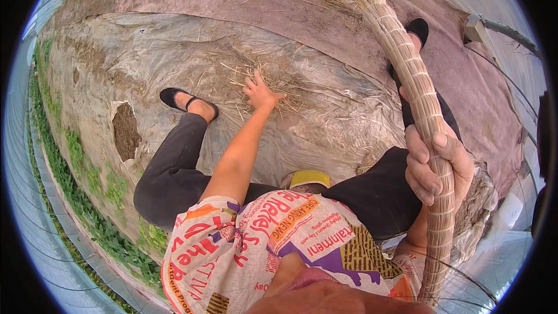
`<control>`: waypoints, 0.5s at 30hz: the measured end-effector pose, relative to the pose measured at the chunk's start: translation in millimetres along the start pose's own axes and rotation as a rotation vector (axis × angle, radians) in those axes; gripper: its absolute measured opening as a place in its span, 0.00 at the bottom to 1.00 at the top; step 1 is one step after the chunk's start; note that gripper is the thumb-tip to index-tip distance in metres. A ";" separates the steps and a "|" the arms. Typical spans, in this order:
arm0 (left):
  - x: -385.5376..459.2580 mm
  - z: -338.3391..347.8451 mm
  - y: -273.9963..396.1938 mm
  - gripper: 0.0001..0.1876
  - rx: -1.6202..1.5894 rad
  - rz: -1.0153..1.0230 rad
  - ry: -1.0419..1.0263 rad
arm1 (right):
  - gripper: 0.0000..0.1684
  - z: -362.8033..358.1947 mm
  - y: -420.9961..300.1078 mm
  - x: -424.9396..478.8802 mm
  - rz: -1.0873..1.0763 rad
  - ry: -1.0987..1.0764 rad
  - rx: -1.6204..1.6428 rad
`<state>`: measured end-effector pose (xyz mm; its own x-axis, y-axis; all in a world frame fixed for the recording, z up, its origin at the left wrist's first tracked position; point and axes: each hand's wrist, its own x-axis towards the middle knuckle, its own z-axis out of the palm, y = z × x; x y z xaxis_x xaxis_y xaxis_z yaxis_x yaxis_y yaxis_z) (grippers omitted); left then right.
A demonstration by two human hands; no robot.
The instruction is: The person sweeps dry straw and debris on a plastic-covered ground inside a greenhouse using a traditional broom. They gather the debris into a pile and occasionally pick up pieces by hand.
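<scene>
My right hand (438,163) is wrapped around the stitched handle of a straw broom (420,83). The broom slants up across the right side, its flared bristles at the top over the brownish ground covering. My left hand (263,95) reaches down with fingers spread onto a small heap of loose straw (290,91). Part of that straw is hidden under the palm. Beneath the heap lies a wrinkled, soiled plastic sheet (165,48). Whether any stalks are pinched between the left fingers is hard to see.
My feet in black shoes (181,98) stand wide apart. A torn hole (126,131) in the sheet exposes soil. Green plants (96,213) line the left beside a curved translucent plastic wall (22,139). A yellow object (310,179) sits between my thighs. At right, a block (475,28) meets a dark pipe.
</scene>
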<state>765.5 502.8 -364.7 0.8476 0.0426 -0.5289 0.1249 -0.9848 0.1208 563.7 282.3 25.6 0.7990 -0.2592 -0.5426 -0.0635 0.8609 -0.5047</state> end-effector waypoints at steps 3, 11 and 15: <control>5.6 7.7 -4.2 0.64 -0.108 0.051 0.076 | 0.37 -3.2 -1.1 -4.9 -0.042 0.030 0.006; 64.3 44.3 -61.3 0.35 -0.380 0.214 0.233 | 0.34 -7.5 -3.9 -17.4 -0.060 -0.001 0.020; 74.1 17.9 -73.7 0.36 -0.681 0.147 0.048 | 0.31 -18.0 -4.8 -16.7 -0.028 -0.092 0.071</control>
<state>809.8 575.5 -427.8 0.9004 -0.0605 -0.4308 0.2893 -0.6564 0.6967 539.9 274.6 25.0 0.8519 -0.2452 -0.4628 -0.0002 0.8835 -0.4684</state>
